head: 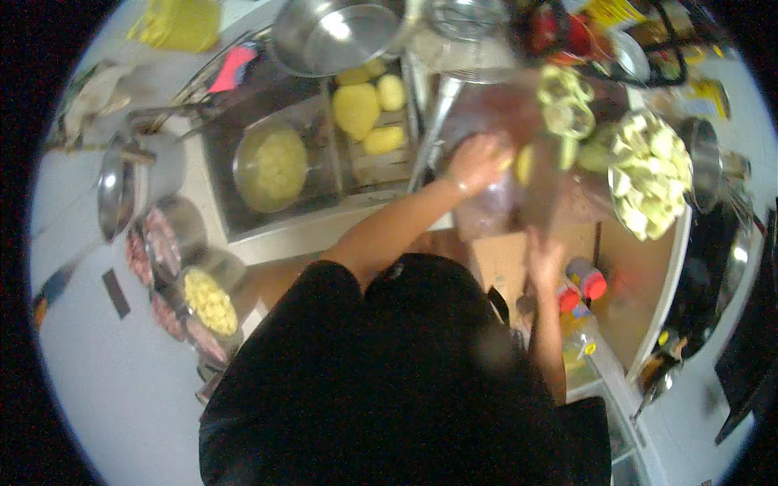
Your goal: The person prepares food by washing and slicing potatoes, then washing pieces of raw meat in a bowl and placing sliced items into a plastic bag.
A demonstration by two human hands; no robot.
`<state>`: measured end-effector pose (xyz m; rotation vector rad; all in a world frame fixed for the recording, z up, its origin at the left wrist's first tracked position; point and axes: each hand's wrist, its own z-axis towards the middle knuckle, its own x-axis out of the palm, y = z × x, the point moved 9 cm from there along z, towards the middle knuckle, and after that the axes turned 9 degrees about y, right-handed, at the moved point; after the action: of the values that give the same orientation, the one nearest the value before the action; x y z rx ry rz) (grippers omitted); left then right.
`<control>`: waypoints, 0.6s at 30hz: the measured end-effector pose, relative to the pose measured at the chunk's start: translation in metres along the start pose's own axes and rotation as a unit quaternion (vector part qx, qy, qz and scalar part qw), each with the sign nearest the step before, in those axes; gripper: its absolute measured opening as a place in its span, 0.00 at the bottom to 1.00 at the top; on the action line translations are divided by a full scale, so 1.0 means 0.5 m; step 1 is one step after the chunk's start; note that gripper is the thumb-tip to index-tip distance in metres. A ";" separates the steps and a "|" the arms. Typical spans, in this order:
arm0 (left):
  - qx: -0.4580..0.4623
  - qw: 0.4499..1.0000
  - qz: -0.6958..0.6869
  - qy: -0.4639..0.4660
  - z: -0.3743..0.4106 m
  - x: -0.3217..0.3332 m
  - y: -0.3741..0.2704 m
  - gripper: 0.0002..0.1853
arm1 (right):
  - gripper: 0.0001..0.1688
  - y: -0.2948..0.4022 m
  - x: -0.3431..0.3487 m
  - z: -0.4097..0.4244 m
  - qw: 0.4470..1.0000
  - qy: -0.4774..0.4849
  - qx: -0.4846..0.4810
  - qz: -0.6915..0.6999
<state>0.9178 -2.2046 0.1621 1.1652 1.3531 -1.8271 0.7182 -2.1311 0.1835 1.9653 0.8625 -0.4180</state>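
My left hand (480,161) rests over a reddish, shiny work surface (480,222), its fingers on a small yellow piece, seemingly potato. Another yellow piece (523,164) lies beside the fingertips. My right hand (545,258) grips a large knife, its broad blade (543,188) blurred and pointing away from me. Pale green vegetable remains (565,106) lie beyond the blade. To the right is a bowl heaped with pale green cut chunks (651,176). Large peeled potatoes (357,112) sit in a sink compartment, beside a metal bowl with yellow pieces (276,167).
A big steel pot (337,36) stands behind the sink. Lower left are a container of yellow chunks (209,302) and containers of raw meat (163,243). Red-capped jars (586,279) stand right of my right hand, a steel pan (705,164) beyond the chunk bowl.
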 end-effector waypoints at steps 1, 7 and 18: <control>-0.022 0.999 -0.010 0.031 0.005 0.003 0.009 0.25 | 0.20 0.006 -0.012 -0.005 1.000 -0.007 -0.008 -0.005; -0.194 0.972 -0.125 -0.044 -0.137 -0.234 0.177 0.26 | 0.16 -0.072 -0.063 -0.019 0.997 -0.047 0.022 -0.053; -0.199 0.953 -0.228 -0.028 -0.161 -0.195 0.212 0.24 | 0.14 -0.026 -0.052 0.020 0.989 -0.035 0.023 -0.142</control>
<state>1.0751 -2.1668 0.1940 0.6187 1.9655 -1.7395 0.6915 -2.1460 0.1857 1.8616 1.1010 -0.6742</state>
